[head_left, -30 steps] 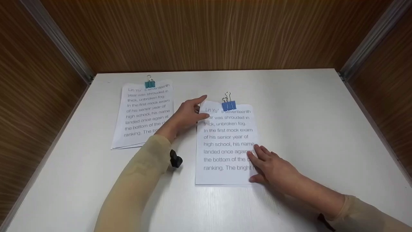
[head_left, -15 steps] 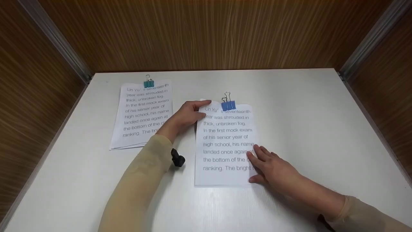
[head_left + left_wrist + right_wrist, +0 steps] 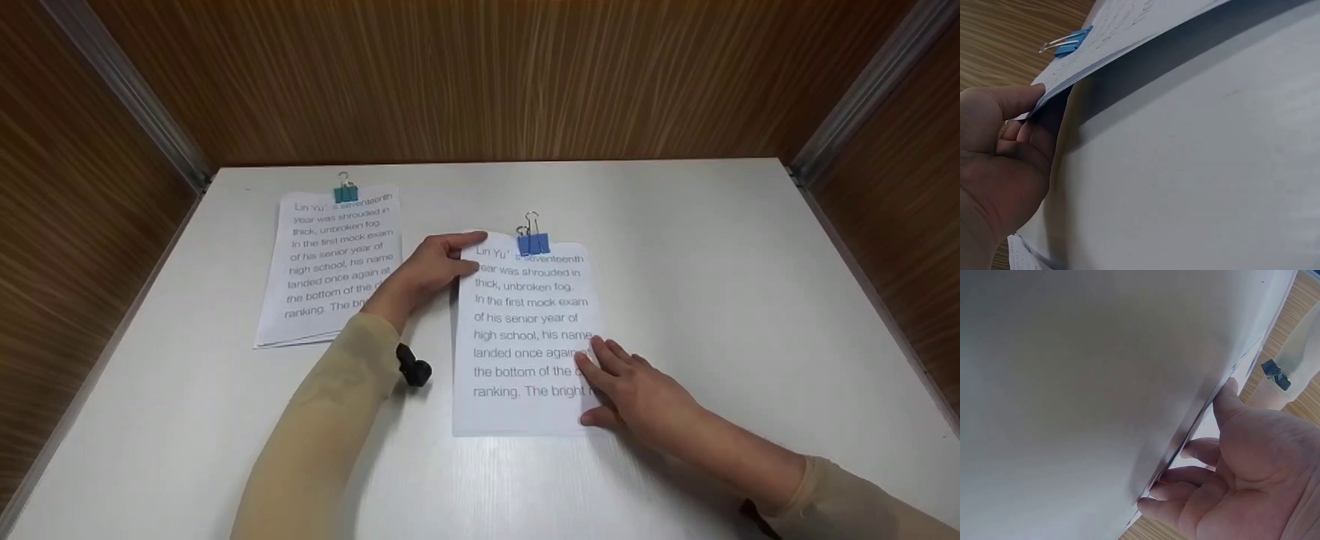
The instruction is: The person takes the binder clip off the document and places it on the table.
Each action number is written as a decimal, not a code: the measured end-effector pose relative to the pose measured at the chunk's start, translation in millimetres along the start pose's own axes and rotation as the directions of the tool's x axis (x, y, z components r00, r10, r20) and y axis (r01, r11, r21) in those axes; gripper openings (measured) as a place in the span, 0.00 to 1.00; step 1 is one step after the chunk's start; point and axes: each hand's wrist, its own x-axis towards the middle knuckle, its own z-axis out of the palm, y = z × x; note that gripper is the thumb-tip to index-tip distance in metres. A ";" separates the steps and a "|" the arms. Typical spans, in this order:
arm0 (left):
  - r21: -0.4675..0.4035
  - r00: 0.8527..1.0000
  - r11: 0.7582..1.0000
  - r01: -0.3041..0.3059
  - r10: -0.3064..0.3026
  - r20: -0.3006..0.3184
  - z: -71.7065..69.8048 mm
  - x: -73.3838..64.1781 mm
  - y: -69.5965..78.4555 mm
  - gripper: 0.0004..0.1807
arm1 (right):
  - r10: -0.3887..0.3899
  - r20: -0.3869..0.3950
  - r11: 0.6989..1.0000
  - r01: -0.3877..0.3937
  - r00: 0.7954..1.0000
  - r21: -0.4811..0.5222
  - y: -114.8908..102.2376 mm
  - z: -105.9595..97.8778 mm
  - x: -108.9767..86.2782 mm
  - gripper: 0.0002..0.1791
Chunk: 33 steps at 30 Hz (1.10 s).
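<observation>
A stack of printed paper sheets [image 3: 529, 322] lies in the middle of the table, a blue binder clip [image 3: 534, 244] gripping its top edge. My left hand [image 3: 431, 266] pinches the stack's upper left corner. In the left wrist view the thumb [image 3: 1026, 100] lies on top of the paper, the other fingers are beneath, and the left edge is raised off the table. My right hand [image 3: 649, 394] rests along the lower right edge with its fingers extended. Fingertips [image 3: 1148, 503] meet the paper's edge in the right wrist view.
A second stack of printed sheets [image 3: 337, 262], held by a green binder clip [image 3: 346, 194], lies to the left, partly behind the left hand and forearm. Wood-grain panels [image 3: 480, 82] enclose the white table [image 3: 712, 247] at the back and both sides.
My left fingers have closed on the corner of the middle stack, and its left edge has risen slightly. My right hand stays in place.
</observation>
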 end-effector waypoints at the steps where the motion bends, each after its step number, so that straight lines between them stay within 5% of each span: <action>1: -0.003 1.000 1.000 -0.004 0.004 0.004 0.2 0.1 0.2 0.34 | 0.001 0.004 1.000 -0.001 1.000 0.000 0.0 -0.2 0.2 0.46; 19: -0.105 0.999 0.994 0.031 -0.028 0.027 7.1 -1.1 2.5 0.35 | -0.002 0.009 1.000 0.002 1.000 0.011 0.0 -0.3 -0.9 0.46; 33: 0.117 0.995 0.990 -0.078 0.083 -0.046 12.2 -8.6 13.1 0.32 | 0.070 0.051 0.989 -0.076 0.996 0.126 4.7 -1.3 0.0 0.48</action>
